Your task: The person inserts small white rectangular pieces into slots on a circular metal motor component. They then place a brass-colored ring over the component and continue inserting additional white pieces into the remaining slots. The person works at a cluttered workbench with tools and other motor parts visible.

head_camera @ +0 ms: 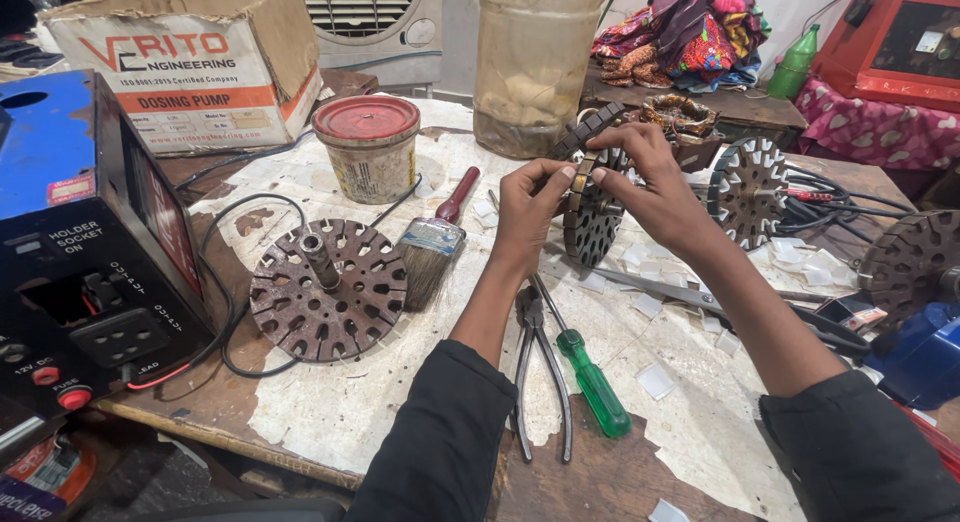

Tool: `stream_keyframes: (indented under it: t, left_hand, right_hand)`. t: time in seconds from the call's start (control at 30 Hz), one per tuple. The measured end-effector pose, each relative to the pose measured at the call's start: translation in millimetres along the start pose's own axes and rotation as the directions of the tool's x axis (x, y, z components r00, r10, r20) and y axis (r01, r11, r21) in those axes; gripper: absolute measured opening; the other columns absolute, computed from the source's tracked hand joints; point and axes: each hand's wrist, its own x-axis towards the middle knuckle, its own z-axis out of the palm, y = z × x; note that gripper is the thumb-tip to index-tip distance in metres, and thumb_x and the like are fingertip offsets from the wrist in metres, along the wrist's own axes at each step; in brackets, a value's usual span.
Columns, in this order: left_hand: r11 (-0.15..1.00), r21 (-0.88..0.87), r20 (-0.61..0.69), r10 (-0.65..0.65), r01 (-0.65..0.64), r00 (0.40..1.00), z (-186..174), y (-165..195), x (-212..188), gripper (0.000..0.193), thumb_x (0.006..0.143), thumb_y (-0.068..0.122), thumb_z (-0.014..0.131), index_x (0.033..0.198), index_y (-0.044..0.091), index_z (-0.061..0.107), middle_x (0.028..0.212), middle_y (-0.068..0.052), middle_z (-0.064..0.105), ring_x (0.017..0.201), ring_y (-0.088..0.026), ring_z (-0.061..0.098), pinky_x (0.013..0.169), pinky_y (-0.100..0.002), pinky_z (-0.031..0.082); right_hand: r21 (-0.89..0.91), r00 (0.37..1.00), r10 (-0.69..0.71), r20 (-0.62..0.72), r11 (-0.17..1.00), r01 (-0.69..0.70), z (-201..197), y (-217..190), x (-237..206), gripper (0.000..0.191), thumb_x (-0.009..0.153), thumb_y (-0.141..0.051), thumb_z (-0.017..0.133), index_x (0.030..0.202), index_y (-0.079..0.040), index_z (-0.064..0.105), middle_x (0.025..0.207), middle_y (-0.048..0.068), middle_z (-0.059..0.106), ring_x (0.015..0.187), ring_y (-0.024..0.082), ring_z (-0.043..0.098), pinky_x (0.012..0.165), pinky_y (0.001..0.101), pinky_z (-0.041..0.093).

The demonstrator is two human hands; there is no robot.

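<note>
I have the bench [330,402] spread under me, patched with white paper, and the slotted stator core [590,214] stands on edge at about one o'clock from the middle of it, lower rim on or just above the top. I judge the trick here is keeping that disc upright and steady while I work the slots along its upper rim: thumb pressure against the face, no twisting, turning it slot by slot rather than reaching around.

My left hand [527,204] comes up from six o'clock, forearm raised steeply, wrist bent in, fingers [545,174] closed on the core's left edge at nine o'clock of the disc. My right hand [655,187] angles in from five o'clock, wrist arched over the top, fingertips pinching at the rim around twelve o'clock; whether they hold a scrap of insulation I cannot tell.

Off at nine o'clock lies a rusty core with a shaft [328,287], a paintbrush [435,244] just beside it. At six o'clock, near my left sleeve, rest the pliers [540,372] and a green-handled screwdriver [590,377]. White paper slips [655,380] litter the right side.
</note>
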Motion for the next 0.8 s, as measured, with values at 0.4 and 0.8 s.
stream_keyframes:
  t: [0.4,0.8]
  left_hand:
    - [1.0,0.008,0.044,0.01,-0.01,0.999,3,4,-2,0.021,0.099,0.017,0.069,0.108,-0.001,0.074,0.092,-0.001,0.072,0.078,-0.006,0.065,0.07,-0.026,0.058]
    - [1.0,-0.006,0.011,0.005,-0.005,1.0,0,0,-1,0.017,0.099,0.014,0.069,0.105,0.0,0.074,0.091,-0.001,0.071,0.077,-0.005,0.063,0.068,-0.023,0.054]
  right_hand:
    - [0.196,0.999,-0.034,0.025,0.98,0.028,-2,5,3,0.035,0.097,-0.015,0.065,0.13,-0.004,0.063,0.136,0.011,0.058,0.134,0.021,0.053,0.114,0.0345,0.041]
    - [0.266,0.999,-0.022,0.035,0.964,0.012,0,11,5,0.035,0.096,-0.013,0.068,0.13,-0.004,0.068,0.138,0.011,0.057,0.136,0.021,0.052,0.115,0.0342,0.039]
